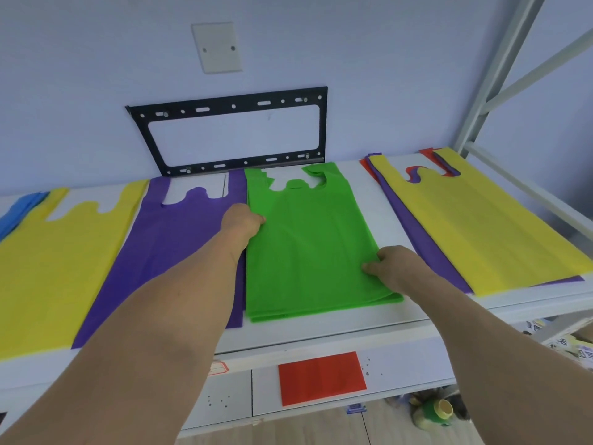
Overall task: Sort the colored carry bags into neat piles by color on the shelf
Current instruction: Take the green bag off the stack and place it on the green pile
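Note:
A pile of green carry bags (308, 239) lies flat in the middle of the white shelf (353, 329). My left hand (240, 221) pinches the pile's left edge near the top. My right hand (393, 268) pinches its right edge lower down. Left of it lies a purple bag pile (179, 239), then a yellow pile (61, 264), with a blue bag (16, 213) at the far left. On the right sits a mixed stack: a yellow bag (475, 220) on top, purple (426, 252) and red (367, 167) edges showing beneath.
A red bag (321, 377) lies on the lower shelf below the front edge. A black metal bracket (231, 107) hangs on the wall behind. A white shelf frame (500, 75) rises at the right. A green bottle (433, 412) stands on the floor.

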